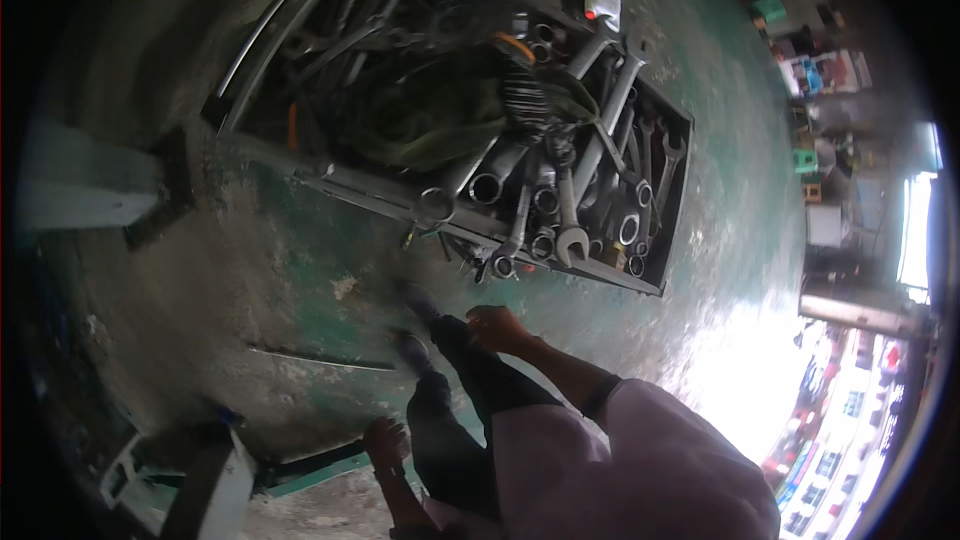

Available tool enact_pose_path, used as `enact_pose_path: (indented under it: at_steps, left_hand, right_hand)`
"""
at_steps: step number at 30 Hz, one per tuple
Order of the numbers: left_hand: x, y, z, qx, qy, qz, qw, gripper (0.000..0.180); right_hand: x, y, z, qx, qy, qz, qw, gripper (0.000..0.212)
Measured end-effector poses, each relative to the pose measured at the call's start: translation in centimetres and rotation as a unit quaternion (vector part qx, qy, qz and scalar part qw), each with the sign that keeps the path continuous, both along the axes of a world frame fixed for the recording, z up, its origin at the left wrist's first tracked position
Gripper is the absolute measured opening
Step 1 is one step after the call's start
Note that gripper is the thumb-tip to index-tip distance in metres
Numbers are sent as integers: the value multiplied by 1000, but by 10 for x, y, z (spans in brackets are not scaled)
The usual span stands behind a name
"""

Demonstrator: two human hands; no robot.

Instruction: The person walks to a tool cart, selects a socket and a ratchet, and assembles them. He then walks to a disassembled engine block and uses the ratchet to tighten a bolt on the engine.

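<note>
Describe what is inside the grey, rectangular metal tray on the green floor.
Silver-grey metal wrenches, some with ring ends, and a dark olive-green, cloth-like bundle. Whatever lies beneath the bundle is covered.

The tool tray stands on the floor, beyond the person's shoes. Wrenches lie across its right half, one with its end past the near rim; a cloth bundle lies in the middle. By the far rim, right of centre, is a bottle. Left of the tray stands a post, and a rod lies on the floor left of the shoes
</note>
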State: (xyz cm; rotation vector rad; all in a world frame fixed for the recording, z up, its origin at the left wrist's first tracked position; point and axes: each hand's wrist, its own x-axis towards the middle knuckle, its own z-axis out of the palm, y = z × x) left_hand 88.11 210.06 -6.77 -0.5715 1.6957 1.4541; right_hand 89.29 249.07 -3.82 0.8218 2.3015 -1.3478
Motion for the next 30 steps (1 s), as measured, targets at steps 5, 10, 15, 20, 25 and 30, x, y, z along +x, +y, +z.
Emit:
enact_pose_path:
  at_steps: [5, 10, 15, 20, 25, 30]
  left_hand:
    - [-54, 59, 7, -44, 34, -210, 976, 22]
    - [-89, 108, 56, -6, -99, -21, 995, 23]
    - [-109, 108, 55, -41, -96, -38, 994, 21]
    - [-106, 69, 21, 64, -101, -96, 988, 25]
    - [-85, 67, 29, 31, -94, 35, 994, 27]
    - [-92, 57, 33, 7, -103, 42, 994, 26]
  right_hand:
    - [17, 23, 4, 11, 38, -118, 992, 20]
    - [32, 30, -4, -18, 1, -211, 977, 19]
    - [50, 30, -26, 22, -35, -153, 987, 28]
    - [71, 22, -61, 67, -30, -65, 995, 27]
    - [66, 10, -62, 88, -19, -47, 995, 22]
    - [30, 3, -44, 145, -4, 9, 989, 14]
